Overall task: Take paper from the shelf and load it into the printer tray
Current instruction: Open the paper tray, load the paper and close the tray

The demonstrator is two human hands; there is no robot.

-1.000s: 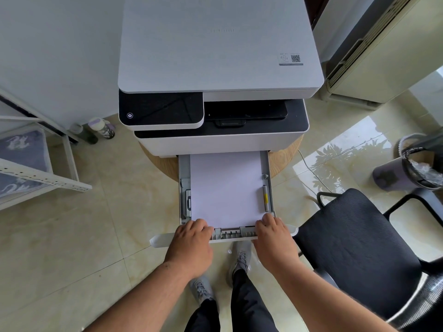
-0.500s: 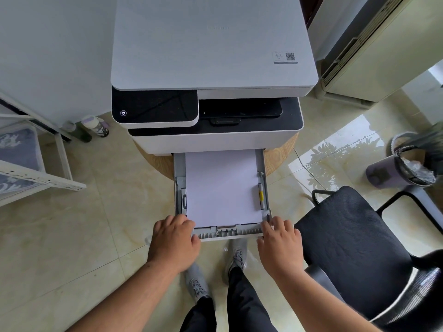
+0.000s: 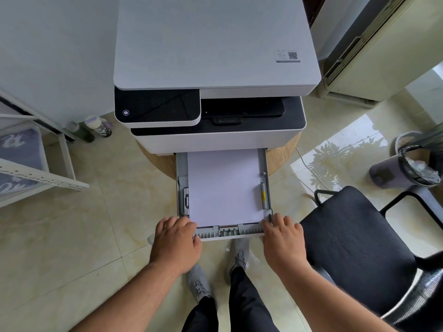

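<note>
**Both hands on the front of the loaded tray**

The paper [image 3: 224, 188], a white stack, lies flat in the printer tray [image 3: 265, 168], between the grey side guides. The tray is pulled partway out of the base of the printer [image 3: 215, 44] and reaches toward 6 o'clock; the far end of the sheets is hidden under the printer body.

The left hand [image 3: 176, 245] sits at the tray's front left corner, at about 7 o'clock from the paper. Its fingers [image 3: 178, 222] are curled over the front lip, and the tips touch or nearly touch the near edge of the stack. The right hand [image 3: 284, 243] holds the front right corner, at about 5 o'clock from the paper, with its fingers [image 3: 279, 218] bent down over the corner and the thumb against the front wall.

The printer stands on a round wooden bench [image 3: 282, 159], whose edge shows on both sides of the tray. At 3 o'clock from the tray is a black mesh chair [image 3: 354, 248], and further out at 2 o'clock a lined waste bin [image 3: 417, 164]. At 9 o'clock stands a white metal shelf [image 3: 48, 180], and at 10 o'clock two bottles [image 3: 98, 127] stand on the tiled floor [image 3: 72, 236] by the wall. The person's grey shoes [image 3: 238, 255] are on the floor directly below the tray.
</note>
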